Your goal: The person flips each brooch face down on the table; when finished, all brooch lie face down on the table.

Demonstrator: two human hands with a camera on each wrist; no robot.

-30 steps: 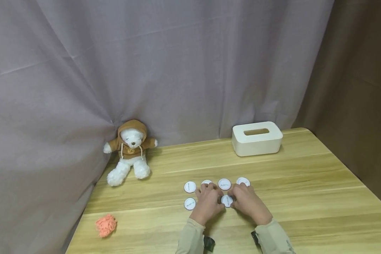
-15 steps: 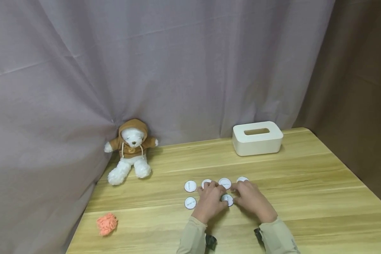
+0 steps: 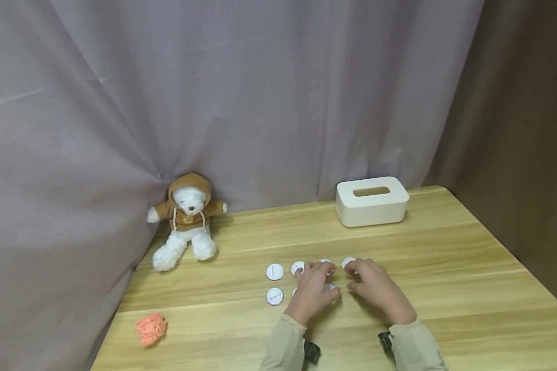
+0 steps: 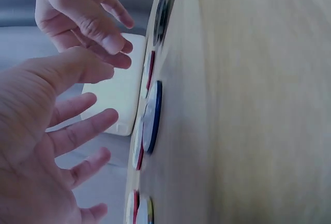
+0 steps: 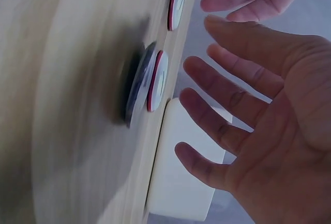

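Observation:
Several round white pin-back button badges lie in two rows on the wooden table, such as the far-left badge [image 3: 274, 271] and the near-left badge [image 3: 275, 296]. My left hand [image 3: 312, 292] hovers over the middle badges with loosely spread fingers, partly hiding them. Beside the far-right badge [image 3: 349, 264] is my right hand [image 3: 378, 289], its fingers relaxed and apart. In the right wrist view, a dark-rimmed badge [image 5: 140, 85] looks tilted and blurred near a red-rimmed badge [image 5: 158, 80], away from the fingers. The left wrist view shows a blue-rimmed badge [image 4: 152, 118] below my left fingers.
A cream tissue box [image 3: 372, 202] stands at the back right of the table [image 3: 469, 288]. At the back left sits a white teddy bear [image 3: 188, 221] in a brown hoodie. A coral yarn bundle [image 3: 151, 329] lies front left. Grey curtain [image 3: 260, 103] hangs behind.
My hands have moved apart from the near-row badge they were close around. The right hand has shifted to the right; the left has moved slightly right, covering more of the middle badges.

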